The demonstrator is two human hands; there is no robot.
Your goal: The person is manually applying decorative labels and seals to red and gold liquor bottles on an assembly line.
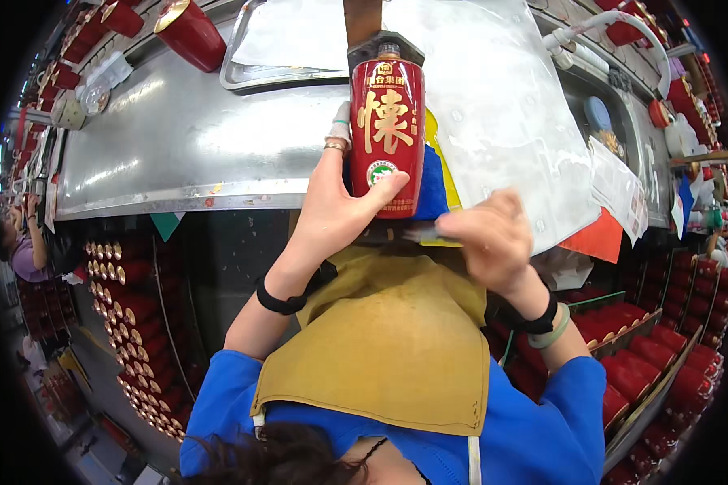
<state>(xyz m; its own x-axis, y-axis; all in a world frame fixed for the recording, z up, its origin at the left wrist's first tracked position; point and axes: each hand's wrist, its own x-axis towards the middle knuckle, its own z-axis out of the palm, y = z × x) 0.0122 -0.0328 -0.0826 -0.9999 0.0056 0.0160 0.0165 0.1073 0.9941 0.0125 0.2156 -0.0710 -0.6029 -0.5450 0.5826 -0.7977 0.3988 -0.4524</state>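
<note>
A red bottle [388,137] with gold lettering and a small round green-and-white sticker lies on the worktop, its neck pointing away from me. My left hand [340,194] is closed round its left side, the thumb pressed over the lower front near the sticker. A white covering wraps one of the fingers, above a ring. Just right of the bottle's base, my right hand [497,238] is curled and blurred by motion. Something pale and thin shows at its fingertips, too smeared to name. Blue cloth [433,182] and a yellow piece [448,158] lie beside the bottle.
A steel worktop [178,153] stretches left, with a metal tray [233,73] and another red bottle [190,36] toward the back. White sheeting [493,105] covers the right side. Racks of red bottles [129,323] stand below left, and crates of red bottles [651,356] below right.
</note>
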